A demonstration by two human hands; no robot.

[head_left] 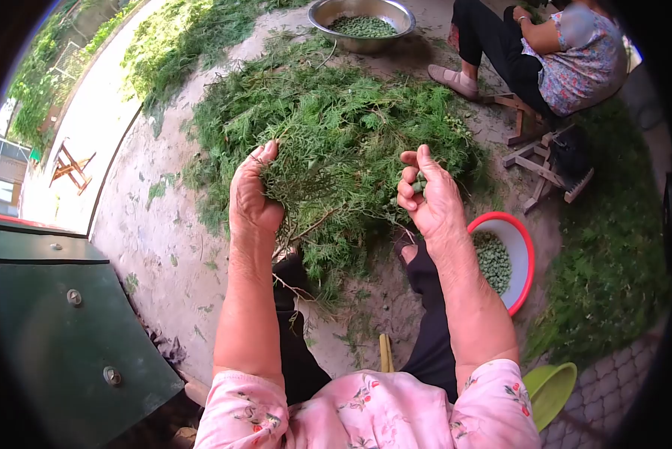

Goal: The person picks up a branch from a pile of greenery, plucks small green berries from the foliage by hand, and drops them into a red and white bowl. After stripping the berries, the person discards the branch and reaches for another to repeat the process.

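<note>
My left hand (pixel 255 191) is closed around a leafy green sprig (pixel 306 176), which fans out to the right over the pile. My right hand (pixel 428 193) has its fingers curled inward around small green seed pods (pixel 419 184), with the thumb raised. Beneath and beyond both hands spreads a big heap of cut green branches (pixel 373 112). To the right of my right forearm stands a white basin with a red rim (pixel 529 258), holding many small green pods.
A metal bowl (pixel 394 43) of green pods stands at the top. Another person (pixel 575 56) sits upper right, near wooden folding stools (pixel 538 168). A green basin (pixel 556 393) is lower right, a green metal panel (pixel 74 329) lower left. More branches lie at the right.
</note>
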